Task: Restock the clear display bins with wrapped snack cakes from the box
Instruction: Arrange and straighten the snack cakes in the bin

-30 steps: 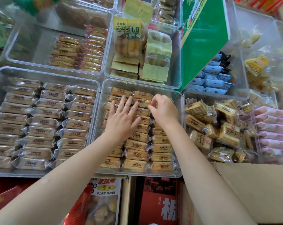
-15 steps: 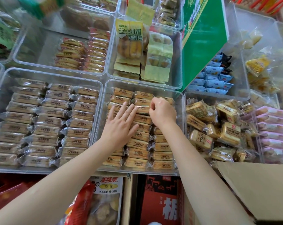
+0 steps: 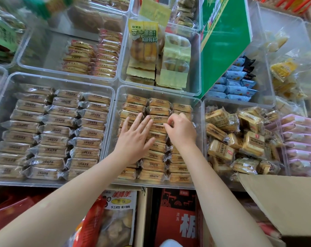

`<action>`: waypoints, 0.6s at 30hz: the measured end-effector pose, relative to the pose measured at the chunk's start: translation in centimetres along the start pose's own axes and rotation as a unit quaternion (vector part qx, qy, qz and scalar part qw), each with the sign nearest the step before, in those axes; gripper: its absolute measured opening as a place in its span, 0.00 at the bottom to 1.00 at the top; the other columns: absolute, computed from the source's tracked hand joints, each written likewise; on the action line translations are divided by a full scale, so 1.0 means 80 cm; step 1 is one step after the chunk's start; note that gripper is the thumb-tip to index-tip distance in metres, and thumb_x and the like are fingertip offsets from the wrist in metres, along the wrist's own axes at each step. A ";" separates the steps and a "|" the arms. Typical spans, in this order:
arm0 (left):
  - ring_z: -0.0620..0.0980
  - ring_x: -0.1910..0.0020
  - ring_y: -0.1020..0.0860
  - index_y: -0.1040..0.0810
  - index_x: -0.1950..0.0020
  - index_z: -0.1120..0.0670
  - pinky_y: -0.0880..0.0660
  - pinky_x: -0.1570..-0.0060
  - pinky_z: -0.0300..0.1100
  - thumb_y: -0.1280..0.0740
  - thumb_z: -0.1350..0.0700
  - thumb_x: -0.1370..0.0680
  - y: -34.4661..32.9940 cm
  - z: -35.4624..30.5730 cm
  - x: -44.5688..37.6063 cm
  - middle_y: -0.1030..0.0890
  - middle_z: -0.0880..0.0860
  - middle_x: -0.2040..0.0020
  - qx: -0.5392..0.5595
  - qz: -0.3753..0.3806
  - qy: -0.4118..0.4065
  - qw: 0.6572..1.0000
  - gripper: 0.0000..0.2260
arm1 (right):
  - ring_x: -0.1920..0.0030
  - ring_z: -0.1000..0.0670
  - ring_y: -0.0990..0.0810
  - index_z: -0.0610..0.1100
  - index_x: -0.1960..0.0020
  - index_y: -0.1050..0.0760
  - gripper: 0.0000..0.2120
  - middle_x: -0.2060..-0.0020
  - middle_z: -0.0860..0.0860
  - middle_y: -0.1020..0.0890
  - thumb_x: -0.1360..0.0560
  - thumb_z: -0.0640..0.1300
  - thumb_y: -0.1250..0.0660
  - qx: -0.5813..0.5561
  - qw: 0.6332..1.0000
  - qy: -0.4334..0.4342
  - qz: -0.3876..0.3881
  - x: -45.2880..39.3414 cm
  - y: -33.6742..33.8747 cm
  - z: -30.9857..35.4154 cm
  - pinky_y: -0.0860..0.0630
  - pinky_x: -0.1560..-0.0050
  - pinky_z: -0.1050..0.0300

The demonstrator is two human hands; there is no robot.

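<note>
Carefully now: left hand [image 3: 133, 138] lies flat, fingers straight, pressing the cakes [image 3: 152, 154] in the middle bin [image 3: 113, 111]; right hand [image 3: 182, 130] pinches one cake [image 3: 160, 119]. Seat it level, flush with its row.

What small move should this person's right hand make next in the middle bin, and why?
Probably push down the snack cake that the right hand pinches at its wrapper end, so it sits level in the centre column. The left hand lies flat on the neighbouring cakes, steadying them, and the middle bin has three nearly full columns.
</note>
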State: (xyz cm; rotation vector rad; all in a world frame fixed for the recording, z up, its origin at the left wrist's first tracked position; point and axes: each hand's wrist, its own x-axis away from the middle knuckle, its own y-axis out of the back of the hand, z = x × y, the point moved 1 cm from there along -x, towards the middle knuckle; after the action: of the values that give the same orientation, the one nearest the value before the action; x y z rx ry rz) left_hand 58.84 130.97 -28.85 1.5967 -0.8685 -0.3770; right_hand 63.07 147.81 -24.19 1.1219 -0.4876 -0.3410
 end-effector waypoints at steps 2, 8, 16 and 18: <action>0.49 0.20 0.63 0.55 0.17 0.49 0.65 0.23 0.57 0.64 0.34 0.20 -0.003 -0.001 0.001 0.55 0.47 0.17 0.005 -0.003 0.001 1.000 0.34 | 0.51 0.48 0.23 0.48 0.44 0.22 0.10 0.46 0.50 0.25 0.20 0.52 0.34 0.043 0.998 -0.016 0.053 0.003 0.003 -0.002 0.30 0.58 0.55; 0.49 0.20 0.64 0.56 0.17 0.49 0.64 0.22 0.57 0.65 0.34 0.21 0.001 -0.002 0.003 0.56 0.47 0.17 0.007 0.004 0.005 1.000 0.35 | 0.52 0.46 0.21 0.45 0.47 0.21 0.06 0.48 0.49 0.23 0.20 0.43 0.36 0.112 0.991 -0.008 0.071 -0.003 0.009 0.011 0.23 0.55 0.51; 0.50 0.20 0.65 0.58 0.17 0.49 0.64 0.22 0.57 0.61 0.33 0.20 -0.004 -0.010 0.009 0.57 0.48 0.17 0.018 0.001 0.019 1.000 0.35 | 0.55 0.48 0.23 0.46 0.52 0.21 0.05 0.52 0.52 0.24 0.20 0.44 0.35 0.076 0.996 0.001 0.043 -0.015 0.012 0.003 0.28 0.58 0.54; 0.50 0.20 0.65 0.57 0.17 0.49 0.65 0.22 0.56 0.61 0.33 0.20 -0.003 -0.010 0.010 0.57 0.48 0.17 0.020 0.001 0.021 1.000 0.35 | 0.55 0.48 0.23 0.47 0.51 0.20 0.06 0.51 0.52 0.23 0.20 0.45 0.35 0.048 0.998 -0.007 0.032 -0.009 0.010 -0.002 0.28 0.57 0.54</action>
State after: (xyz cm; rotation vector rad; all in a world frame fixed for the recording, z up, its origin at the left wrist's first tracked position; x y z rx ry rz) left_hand 60.00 130.99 -28.72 1.6346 -0.8498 -0.3264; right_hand 62.53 148.60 -23.70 1.1941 -0.5549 -0.2718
